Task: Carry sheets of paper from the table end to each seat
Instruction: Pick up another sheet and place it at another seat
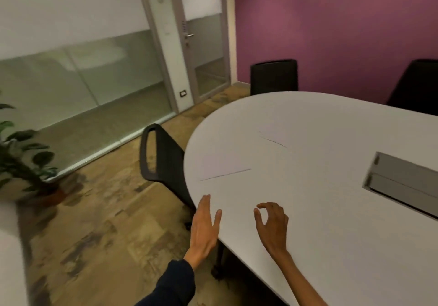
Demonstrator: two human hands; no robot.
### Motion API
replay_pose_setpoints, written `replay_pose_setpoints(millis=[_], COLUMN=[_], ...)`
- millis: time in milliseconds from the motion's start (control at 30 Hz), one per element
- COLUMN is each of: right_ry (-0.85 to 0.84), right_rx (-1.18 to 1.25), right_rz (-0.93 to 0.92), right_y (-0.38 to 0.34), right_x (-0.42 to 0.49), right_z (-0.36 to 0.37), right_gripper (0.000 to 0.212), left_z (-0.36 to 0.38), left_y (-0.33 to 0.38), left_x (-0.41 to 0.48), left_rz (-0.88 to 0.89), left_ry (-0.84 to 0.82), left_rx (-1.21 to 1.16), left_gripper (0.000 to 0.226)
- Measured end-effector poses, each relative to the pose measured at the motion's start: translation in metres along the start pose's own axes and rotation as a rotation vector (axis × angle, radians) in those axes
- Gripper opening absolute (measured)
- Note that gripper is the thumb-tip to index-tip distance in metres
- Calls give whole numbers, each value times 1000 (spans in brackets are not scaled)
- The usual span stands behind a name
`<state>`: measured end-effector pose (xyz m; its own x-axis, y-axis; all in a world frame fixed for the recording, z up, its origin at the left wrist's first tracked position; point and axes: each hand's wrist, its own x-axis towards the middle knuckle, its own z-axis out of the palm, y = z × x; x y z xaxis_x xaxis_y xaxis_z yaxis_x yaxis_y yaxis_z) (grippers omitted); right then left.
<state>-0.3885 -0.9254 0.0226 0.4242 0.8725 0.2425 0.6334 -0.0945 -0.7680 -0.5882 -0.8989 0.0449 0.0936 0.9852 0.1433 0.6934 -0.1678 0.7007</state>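
Note:
A white sheet of paper (pixel 222 163) lies near the rounded end of the white table (pixel 331 222), in front of a black chair (pixel 161 156). A second sheet (pixel 275 135) lies farther in, toward the chair (pixel 273 77) at the back. My left hand (pixel 205 225) hovers flat at the table's near edge, fingers straight, holding nothing. Over the tabletop my right hand (pixel 272 222) has its fingers loosely curled with thumb and forefinger apart, and nothing in it. Both sheets are hard to tell from the tabletop; only their edges show.
A grey cable hatch (pixel 403 182) is set into the table at the right. A third black chair (pixel 417 85) stands against the purple wall. A potted plant (pixel 21 161) stands at the left by the glass partition; a glass door (pixel 206 45) is behind. Patterned carpet lies between.

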Motion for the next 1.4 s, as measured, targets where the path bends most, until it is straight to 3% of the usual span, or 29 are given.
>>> replay_pose_setpoints(millis=[233,433,667,1000,1400], right_ry=[-210,-374,-480,-517,-438], right_rx=[166,128,113,143,139], right_rz=[-119,-334,-439,-502,-523], right_y=[-136,-249,-339,-447,-558], right_x=[-22,-33,-11,100,265], right_z=[132,234,346,525,678], right_gripper=[20,37,49,55,53], left_z=[-140,-251,-329,-429,-520], left_y=[-122,-210,-291,-410,-512], left_x=[-9,-11,29,197,420], left_rz=[-202,-345,-425,-425,-379], left_ry=[223,427,509,531,537], left_rx=[45,185,279,384,348], left_gripper=[69,71,72,73,71])
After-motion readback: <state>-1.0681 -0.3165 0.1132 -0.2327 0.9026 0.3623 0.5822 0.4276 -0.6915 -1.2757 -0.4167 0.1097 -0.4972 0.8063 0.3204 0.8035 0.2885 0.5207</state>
